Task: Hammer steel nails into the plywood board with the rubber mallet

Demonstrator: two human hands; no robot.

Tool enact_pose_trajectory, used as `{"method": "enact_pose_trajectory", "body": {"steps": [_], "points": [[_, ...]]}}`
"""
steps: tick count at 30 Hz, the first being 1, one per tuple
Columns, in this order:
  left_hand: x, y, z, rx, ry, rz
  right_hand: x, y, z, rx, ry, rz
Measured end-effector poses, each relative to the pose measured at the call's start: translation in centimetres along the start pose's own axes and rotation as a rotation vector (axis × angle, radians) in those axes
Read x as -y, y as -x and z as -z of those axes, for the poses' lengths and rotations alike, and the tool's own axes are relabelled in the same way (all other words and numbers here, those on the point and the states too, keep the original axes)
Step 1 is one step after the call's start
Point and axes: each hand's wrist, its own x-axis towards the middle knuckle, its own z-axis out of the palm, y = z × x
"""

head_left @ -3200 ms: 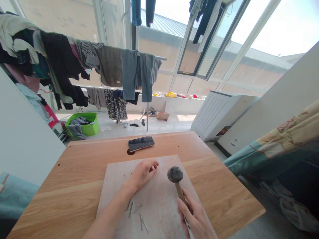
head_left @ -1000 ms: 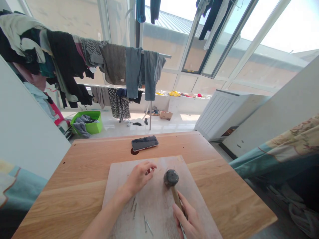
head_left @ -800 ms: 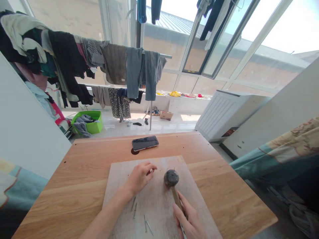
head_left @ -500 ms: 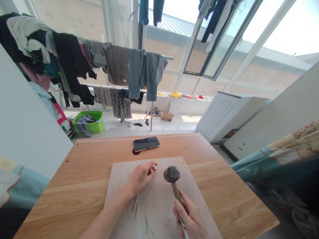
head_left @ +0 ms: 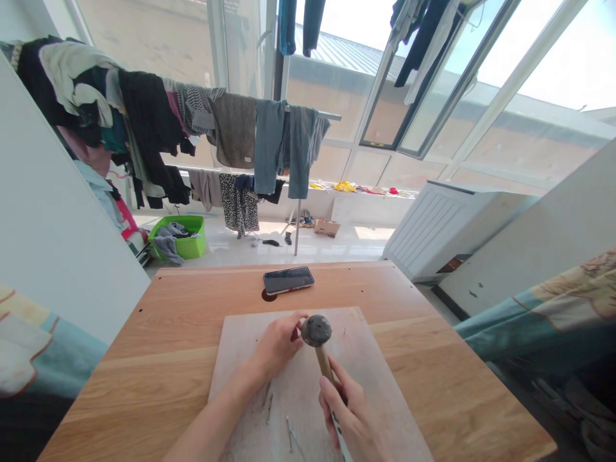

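My right hand (head_left: 353, 420) grips the wooden handle of a hammer (head_left: 316, 332), whose dark round head hangs just above my left fingertips. My left hand (head_left: 278, 344) rests on a pale grey board (head_left: 370, 378), with thumb and fingers pinched together as if on a small nail; the nail itself is hidden by the hammer head. Several loose nails (head_left: 289, 433) lie on the board near my left forearm.
The board lies on a wooden table (head_left: 158, 346). A phone (head_left: 289, 280) lies face up at the table's far edge. Beyond are a clothes rack with hanging laundry (head_left: 231, 135), a green basket (head_left: 180, 237) and a white radiator cover (head_left: 433, 224).
The hammer head rested on the board to the right, then rose and swung left until it is over my left fingertips. My left hand stayed in place.
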Motion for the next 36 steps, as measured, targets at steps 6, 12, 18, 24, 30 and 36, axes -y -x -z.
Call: {"method": "enact_pose_trajectory", "body": {"steps": [6, 12, 18, 24, 30, 36], "points": [[-0.4, 0.0, 0.4, -0.006, -0.017, 0.010, 0.0, 0.9, 1.1, -0.057, 0.012, 0.004], [-4.7, 5.1, 2.7, 0.262, -0.449, -0.251, -1.7, 3.3, 4.2, -0.116, 0.109, -0.146], [-5.2, 11.2, -0.2, 0.335, -0.851, -0.678, -4.2, 3.5, 4.9, -0.201, 0.211, -0.149], [-5.2, 11.0, -1.1, 0.310, -0.815, -0.711, -5.1, 3.0, 5.4, -0.303, 0.299, -0.029], [-4.9, 7.8, 1.9, 0.331, -0.397, -0.289, -3.8, 3.4, 4.7, -0.213, 0.215, -0.097], [-1.7, 3.6, 3.4, -0.037, 0.040, 0.071, -3.5, 3.5, 3.7, -0.200, 0.144, -0.118]]}}
